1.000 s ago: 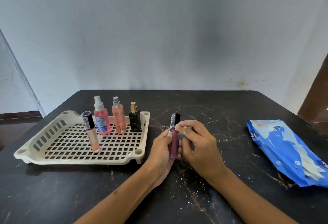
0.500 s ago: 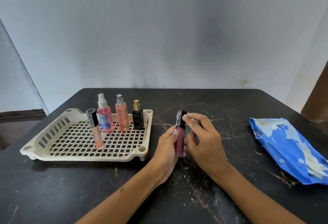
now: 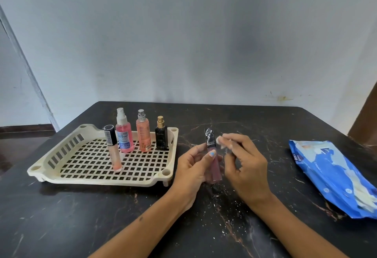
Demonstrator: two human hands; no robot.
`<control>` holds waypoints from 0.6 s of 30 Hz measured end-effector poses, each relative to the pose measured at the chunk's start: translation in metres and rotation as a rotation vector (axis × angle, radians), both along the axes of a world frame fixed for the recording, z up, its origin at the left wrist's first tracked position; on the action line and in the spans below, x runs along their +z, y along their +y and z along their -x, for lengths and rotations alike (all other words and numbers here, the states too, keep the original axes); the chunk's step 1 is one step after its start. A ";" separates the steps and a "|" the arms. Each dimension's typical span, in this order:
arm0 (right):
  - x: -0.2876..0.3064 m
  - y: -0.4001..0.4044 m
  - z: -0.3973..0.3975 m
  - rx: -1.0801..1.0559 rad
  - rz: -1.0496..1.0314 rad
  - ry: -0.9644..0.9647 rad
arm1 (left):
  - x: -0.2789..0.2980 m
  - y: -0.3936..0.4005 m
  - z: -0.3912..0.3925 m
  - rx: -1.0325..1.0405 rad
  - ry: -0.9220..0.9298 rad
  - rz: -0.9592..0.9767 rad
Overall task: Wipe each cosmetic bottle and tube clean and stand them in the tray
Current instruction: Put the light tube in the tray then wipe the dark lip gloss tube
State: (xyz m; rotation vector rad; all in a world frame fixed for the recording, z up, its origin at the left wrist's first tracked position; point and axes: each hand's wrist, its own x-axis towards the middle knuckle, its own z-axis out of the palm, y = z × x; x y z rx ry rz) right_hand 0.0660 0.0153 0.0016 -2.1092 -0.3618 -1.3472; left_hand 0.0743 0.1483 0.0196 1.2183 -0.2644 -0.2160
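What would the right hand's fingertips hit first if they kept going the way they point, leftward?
Most likely the black cap of the lip gloss tube, held upright by the left hand. The right hand, pinching a small white wipe, sits just beside it, though depth is unclear.

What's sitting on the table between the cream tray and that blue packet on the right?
In the head view, between the tray and the blue packet are only the person's two hands: the left hand holds a lip gloss tube, the right hand pinches a white wipe.

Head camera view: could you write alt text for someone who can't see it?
A person's left hand holds a mauve lip gloss tube upright over a black table while the right hand pinches a small white wipe beside its cap. Four cosmetics stand in a cream tray.
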 end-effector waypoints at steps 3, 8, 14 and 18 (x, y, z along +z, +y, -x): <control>0.002 -0.002 -0.002 -0.028 0.044 0.024 | 0.002 0.000 0.003 -0.033 -0.033 -0.029; 0.000 -0.003 -0.003 0.014 0.083 0.069 | 0.003 0.001 0.004 -0.023 -0.051 -0.059; 0.000 -0.006 -0.004 -0.021 0.094 0.092 | 0.002 0.000 0.004 0.023 -0.101 -0.134; 0.000 -0.004 -0.003 0.001 0.114 0.095 | 0.002 0.000 0.005 0.026 -0.113 -0.155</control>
